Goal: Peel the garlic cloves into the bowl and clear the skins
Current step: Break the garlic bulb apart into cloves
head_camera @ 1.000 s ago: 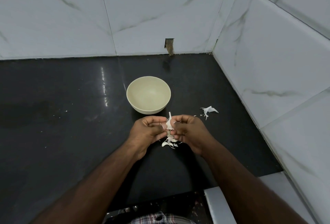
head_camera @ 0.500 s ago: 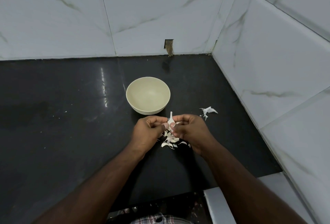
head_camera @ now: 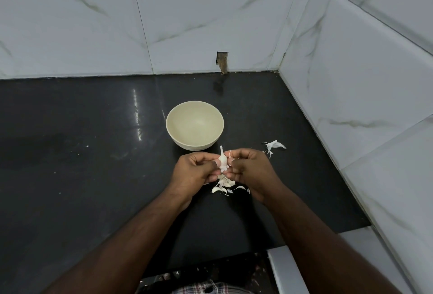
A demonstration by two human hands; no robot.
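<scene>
Both hands meet just in front of a cream bowl on the black counter. My left hand and my right hand pinch one white garlic clove between their fingertips, its pointed tip sticking up. A thin curl of skin shows at my right fingers. Below the hands lies a small pile of cloves and skins. The bowl looks empty.
A loose scrap of white garlic skin lies on the counter to the right of the bowl. Marble-tiled walls close the counter at the back and on the right. The counter's front edge runs near my body, with a white ledge below.
The hands stayed in place above the pile while the fingers worked the clove. More of the clove's body now shows between the fingertips.
</scene>
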